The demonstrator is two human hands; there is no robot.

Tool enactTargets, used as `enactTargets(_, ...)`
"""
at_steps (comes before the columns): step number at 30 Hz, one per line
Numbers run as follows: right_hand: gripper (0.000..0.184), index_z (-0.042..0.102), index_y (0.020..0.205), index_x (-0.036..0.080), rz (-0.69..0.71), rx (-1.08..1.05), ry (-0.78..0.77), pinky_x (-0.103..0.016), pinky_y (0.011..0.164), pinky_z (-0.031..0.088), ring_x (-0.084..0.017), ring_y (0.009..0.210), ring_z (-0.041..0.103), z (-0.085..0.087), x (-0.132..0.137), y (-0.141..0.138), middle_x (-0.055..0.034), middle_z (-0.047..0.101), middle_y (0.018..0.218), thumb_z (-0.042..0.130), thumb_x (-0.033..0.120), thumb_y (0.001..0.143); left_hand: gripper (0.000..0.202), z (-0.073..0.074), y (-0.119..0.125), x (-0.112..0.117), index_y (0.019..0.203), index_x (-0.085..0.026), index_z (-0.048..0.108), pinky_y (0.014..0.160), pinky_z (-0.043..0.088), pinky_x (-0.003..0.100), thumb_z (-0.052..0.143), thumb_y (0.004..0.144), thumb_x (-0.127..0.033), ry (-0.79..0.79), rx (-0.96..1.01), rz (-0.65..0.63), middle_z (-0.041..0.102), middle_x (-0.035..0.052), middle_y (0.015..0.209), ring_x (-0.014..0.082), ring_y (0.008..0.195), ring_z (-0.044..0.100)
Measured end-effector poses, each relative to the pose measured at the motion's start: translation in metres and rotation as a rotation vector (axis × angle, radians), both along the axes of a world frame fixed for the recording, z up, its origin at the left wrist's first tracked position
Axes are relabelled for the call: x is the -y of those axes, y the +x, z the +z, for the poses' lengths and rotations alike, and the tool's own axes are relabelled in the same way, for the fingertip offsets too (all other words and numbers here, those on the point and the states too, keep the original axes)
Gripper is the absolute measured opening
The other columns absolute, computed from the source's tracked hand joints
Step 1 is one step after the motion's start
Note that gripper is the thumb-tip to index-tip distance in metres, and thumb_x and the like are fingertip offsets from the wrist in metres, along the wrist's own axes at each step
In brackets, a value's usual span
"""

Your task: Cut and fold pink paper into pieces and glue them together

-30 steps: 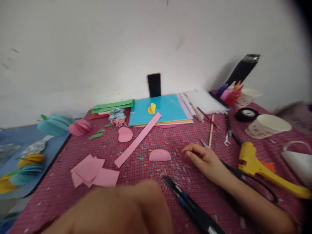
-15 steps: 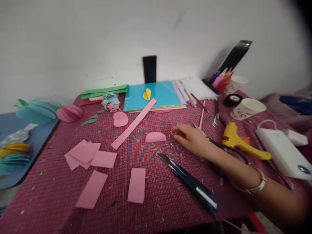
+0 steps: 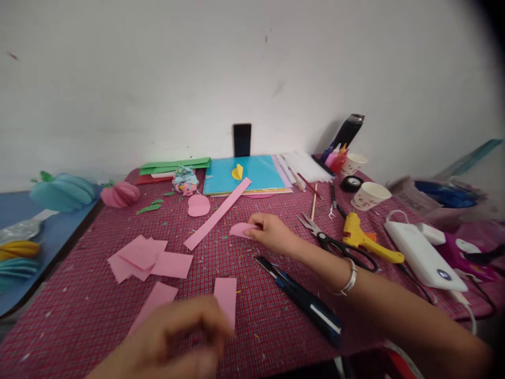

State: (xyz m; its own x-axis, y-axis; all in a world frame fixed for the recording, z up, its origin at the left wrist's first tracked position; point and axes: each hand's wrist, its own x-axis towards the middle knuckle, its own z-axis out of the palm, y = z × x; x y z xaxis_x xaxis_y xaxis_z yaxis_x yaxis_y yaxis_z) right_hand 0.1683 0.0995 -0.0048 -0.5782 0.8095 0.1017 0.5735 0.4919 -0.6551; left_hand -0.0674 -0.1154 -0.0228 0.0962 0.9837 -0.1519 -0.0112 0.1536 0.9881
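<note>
Soft, rather flat light greys the wall [image 3: 177, 79]; the black flask [image 3: 347, 131] throws a faint shadow to its left. From here the near left hand [image 3: 173, 331] is smeared with blur, and darkness swallows the upper right corner.

The paper [image 3: 240, 230] I hold is pink, the cloth [image 3: 79, 316] under my black-and-blue cutter [image 3: 305, 301] red checked, the glue gun [image 3: 366, 240] right of the cutter yellow, the sheet [image 3: 258, 171] beyond the cutter blue.
</note>
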Motion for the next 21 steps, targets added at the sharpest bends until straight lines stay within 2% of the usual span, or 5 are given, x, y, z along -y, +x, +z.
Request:
enactTargets(2, 0.022, 0.045, 0.067, 0.020, -0.008, -0.128, -0.025, -0.023, 0.054, 0.032, -0.011, 0.059, 0.046, 0.012, 0.021, -0.001, 0.0049, 0.046, 0.065, 0.056, 0.019, 0.087, 0.025, 0.024, 0.024, -0.029, 0.106, -0.025, 0.067, 0.085, 0.050, 0.033, 0.067, 0.085, -0.039, -0.073, 0.029, 0.130, 0.068, 0.0030, 0.098, 0.0202, 0.092, 0.062)
enactTargets(4, 0.020, 0.047, 0.070, 0.020, 0.005, -0.329, 0.002, -0.023, 0.055, 0.034, -0.011, 0.059, 0.045, 0.022, 0.048, 0.001, 0.0051, 0.046, 0.066, 0.056, 0.020, 0.088, 0.041, 0.040, 0.050, -0.048, 0.111, -0.026, 0.063, 0.089, 0.050, 0.038, 0.074, 0.077, -0.047, -0.098, 0.302, 0.284, 0.068, 0.0042, 0.104, 0.0229, 0.096, 0.064)
enactTargets(10, 0.007, 0.056, 0.088, 0.018, 0.237, -0.410, 0.603, -0.031, 0.070, 0.041, -0.016, 0.077, 0.055, 0.029, 0.123, 0.020, -0.0033, 0.063, 0.083, 0.054, 0.013, 0.093, 0.059, 0.042, 0.099, -0.028, 0.119, -0.016, 0.061, 0.097, 0.047, 0.043, 0.048, 0.089, -0.066, -0.291, 0.988, 0.074, 0.063, 0.0139, 0.125, 0.0269, 0.111, 0.061)
enactTargets(14, 0.008, 0.057, 0.091, 0.018, 0.245, -0.321, 0.763, -0.033, 0.069, 0.039, -0.018, 0.075, 0.056, 0.020, 0.152, 0.033, -0.0041, 0.065, 0.084, 0.052, 0.014, 0.094, 0.065, 0.041, 0.112, -0.007, 0.126, -0.016, 0.058, 0.092, 0.048, 0.036, 0.052, 0.086, -0.067, -0.229, 1.041, 0.031, 0.069, 0.0104, 0.113, 0.0216, 0.099, 0.065)
enactTargets(21, 0.010, 0.059, 0.095, 0.021, 0.168, -0.356, 0.822, -0.034, 0.071, 0.041, -0.019, 0.082, 0.059, 0.013, 0.186, 0.049, -0.0045, 0.066, 0.086, 0.053, 0.013, 0.092, 0.080, 0.035, 0.131, 0.014, 0.130, -0.021, 0.056, 0.096, 0.047, 0.039, 0.062, 0.072, -0.076, -0.041, 0.879, -0.083, 0.068, 0.0100, 0.113, 0.0259, 0.107, 0.062)
